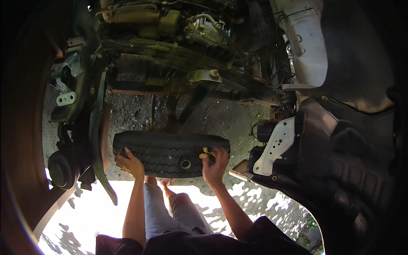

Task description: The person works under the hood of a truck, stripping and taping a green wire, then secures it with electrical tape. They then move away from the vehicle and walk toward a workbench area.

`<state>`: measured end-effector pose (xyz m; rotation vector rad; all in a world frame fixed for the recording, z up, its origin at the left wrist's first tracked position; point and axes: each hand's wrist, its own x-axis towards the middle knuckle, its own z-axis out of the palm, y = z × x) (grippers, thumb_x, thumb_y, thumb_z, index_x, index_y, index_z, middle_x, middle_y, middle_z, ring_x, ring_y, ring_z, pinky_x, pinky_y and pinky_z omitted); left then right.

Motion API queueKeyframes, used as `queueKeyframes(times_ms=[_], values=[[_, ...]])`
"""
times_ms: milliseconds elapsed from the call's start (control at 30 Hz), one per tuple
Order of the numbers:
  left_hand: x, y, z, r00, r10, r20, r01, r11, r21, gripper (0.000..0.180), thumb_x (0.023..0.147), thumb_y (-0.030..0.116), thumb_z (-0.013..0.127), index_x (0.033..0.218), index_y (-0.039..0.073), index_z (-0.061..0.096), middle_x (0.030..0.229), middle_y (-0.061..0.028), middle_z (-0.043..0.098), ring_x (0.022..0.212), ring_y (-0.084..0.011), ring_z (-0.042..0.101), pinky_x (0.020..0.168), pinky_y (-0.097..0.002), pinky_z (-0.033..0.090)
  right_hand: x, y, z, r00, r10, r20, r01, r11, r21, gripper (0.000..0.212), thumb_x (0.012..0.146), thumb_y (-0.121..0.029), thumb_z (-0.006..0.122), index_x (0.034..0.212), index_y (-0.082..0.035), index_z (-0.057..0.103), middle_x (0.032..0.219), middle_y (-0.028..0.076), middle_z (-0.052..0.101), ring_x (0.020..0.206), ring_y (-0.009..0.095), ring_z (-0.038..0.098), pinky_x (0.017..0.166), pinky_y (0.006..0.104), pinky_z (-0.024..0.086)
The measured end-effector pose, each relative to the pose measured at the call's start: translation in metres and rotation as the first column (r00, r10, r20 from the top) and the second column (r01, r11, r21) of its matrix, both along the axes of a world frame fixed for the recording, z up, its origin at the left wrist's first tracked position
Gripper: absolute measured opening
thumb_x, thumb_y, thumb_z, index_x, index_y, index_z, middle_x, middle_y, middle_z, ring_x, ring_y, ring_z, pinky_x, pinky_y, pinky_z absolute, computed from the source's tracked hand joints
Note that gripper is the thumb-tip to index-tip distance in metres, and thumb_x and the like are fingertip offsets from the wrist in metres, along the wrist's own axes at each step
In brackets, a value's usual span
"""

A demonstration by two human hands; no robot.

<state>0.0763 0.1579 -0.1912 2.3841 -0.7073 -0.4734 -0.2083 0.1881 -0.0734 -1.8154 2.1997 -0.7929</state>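
Note:
A black tyre (148, 159) with zigzag tread lies crosswise in front of me on the ground. My left hand (131, 165) is at the tyre's left end, thumb apart from bent fingers, and I see nothing in it. At the tyre's right end, my right hand (216, 165) is closed around a small yellow object (206, 151); its exact kind is partly hidden by the fingers. Just left of that hand, a round black ring like a roll of tape (181, 164) sits on the tread, a pale inner edge showing.
Above the tyre hangs a dark vehicle underside with a crossbeam (191, 91), hoses and an engine part (206, 29). A perforated white bracket (276, 146) and black panels stand to the right. On the left are a curved dark strip (97, 131) and a round black part (63, 169).

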Motion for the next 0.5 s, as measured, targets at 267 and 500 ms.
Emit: queueKeyframes(times_ms=[267, 500], values=[[-0.001, -0.045, -0.022, 0.986, 0.151, 0.064, -0.163, 0.952, 0.260, 0.054, 0.105, 0.044, 0.054, 0.133, -0.003, 0.056, 0.134, -0.0235, 0.053, 0.133, -0.0416, 0.043, 0.112, -0.0576, 0.032, -0.138, -0.053, -0.091, 0.847, -0.493, 0.197, 0.452, 0.865, 0.220, 0.042, 0.104, -0.036, 0.060, 0.115, 0.004, 0.065, 0.120, 0.022, 0.059, 0.112, 0.042, 0.058, 0.098, 0.0524, 0.044], [-0.005, -0.052, -0.023, 0.984, 0.139, 0.107, -0.165, 0.944, 0.287, 0.060, 0.104, 0.050, 0.053, 0.130, -0.003, 0.057, 0.133, -0.0237, 0.054, 0.132, -0.0416, 0.045, 0.110, -0.0591, 0.037, -0.133, -0.049, -0.135, 0.739, -0.673, 0.009, 0.587, 0.651, 0.481, 0.060, 0.102, -0.049, 0.057, 0.131, 0.003, 0.064, 0.138, 0.025, 0.053, 0.131, 0.043, 0.051, 0.111, 0.0568, 0.038]])
